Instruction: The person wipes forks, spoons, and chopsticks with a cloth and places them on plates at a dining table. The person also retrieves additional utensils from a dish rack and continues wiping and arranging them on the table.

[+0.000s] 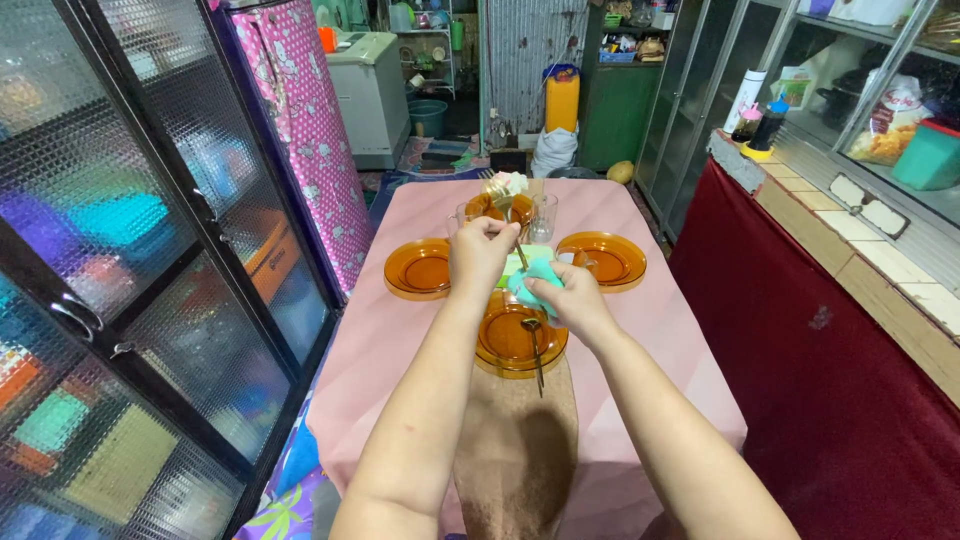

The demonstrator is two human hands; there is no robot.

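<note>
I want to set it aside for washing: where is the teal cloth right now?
The teal cloth is in the right hand, at the middle of the head view, just above the near amber plate on the pink table.

Two bare forearms come up from the near edge of the view — no sleeves, cuffs or gloves show anywhere along them. The left hand (482,252) and the right hand (572,300) are both uncovered, with no watch or bracelet at either wrist. Rings are hard to rule out — the fingers appear too small to tell.
</note>
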